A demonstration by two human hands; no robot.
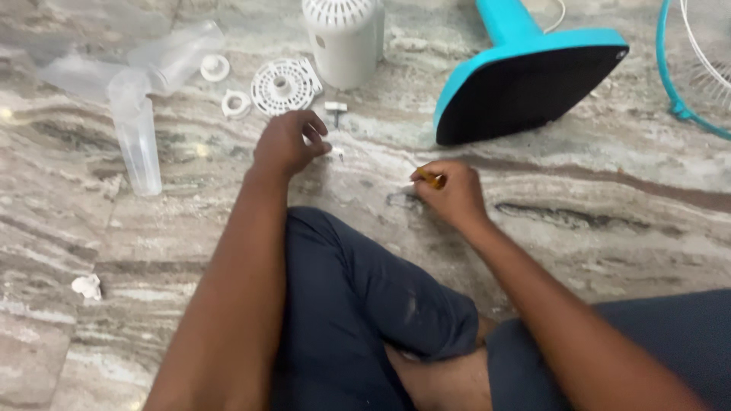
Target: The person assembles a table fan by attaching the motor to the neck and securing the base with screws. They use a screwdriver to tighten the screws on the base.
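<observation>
On the marble floor, yellow-handled tool pinched in curled right hand fingertips.

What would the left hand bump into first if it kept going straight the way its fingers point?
Probably the small white T-shaped piece lying just beyond the left hand, then the white ribbed motor housing behind it. The exact line is hard to judge from one view.

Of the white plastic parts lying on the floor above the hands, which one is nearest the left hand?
The small white T-shaped piece, just beyond the left hand. The vented disc and two small rings lie farther up and left.
</observation>
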